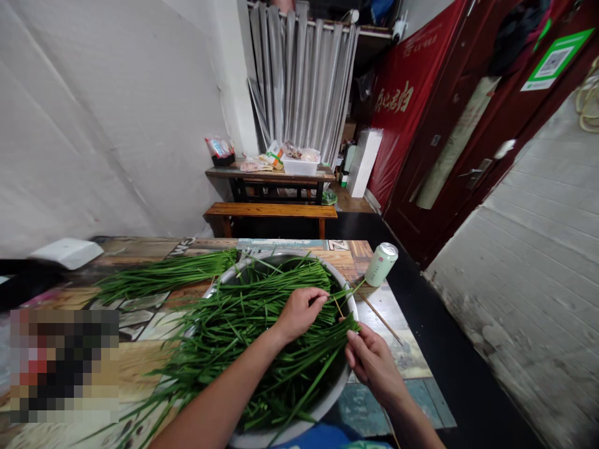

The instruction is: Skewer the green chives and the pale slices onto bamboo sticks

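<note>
Chives (262, 324) fill a wide metal basin (349, 374) on the patterned worktop (402, 355), their long green blades spilling over its near-left rim. Over the heap's right end, the left hand (299, 310) has its grip pressed together, pinching a few blade tips. Just below and to the right, the right hand (372, 362) also pinches the ends of a small bunch at the basin's right edge. A thin wooden skewer (381, 318) lies between and beyond the two hands, slanting across the rim. A second loose bundle of chives (163, 274) rests on the worktop left of the basin, and a pale green can (381, 264) stands upright to the right.
</note>
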